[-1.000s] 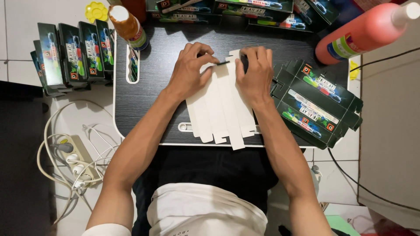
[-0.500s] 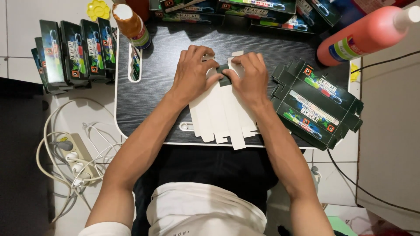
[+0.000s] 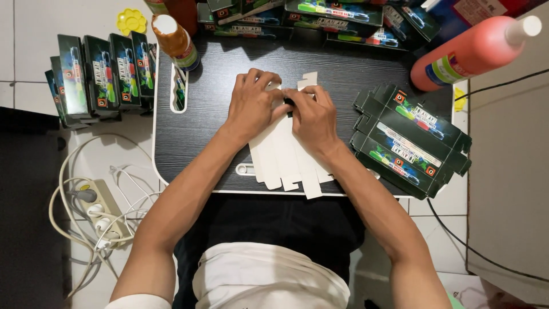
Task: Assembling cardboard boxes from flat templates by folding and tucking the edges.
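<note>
A large red bottle (image 3: 472, 52) with a white cap lies tilted at the far right corner of the black counter (image 3: 211, 120). An orange-brown bottle (image 3: 176, 41) with a white lid stands at the far left corner, next to a yellow flower-shaped palette (image 3: 131, 21) on the tiled floor (image 3: 28, 34). A row of assembled dark boxes (image 3: 97, 77) stands left of the counter. Below them, a white power strip (image 3: 103, 216) lies among tangled white cables (image 3: 68, 189). A black cable (image 3: 486, 252) runs across the floor at right.
</note>
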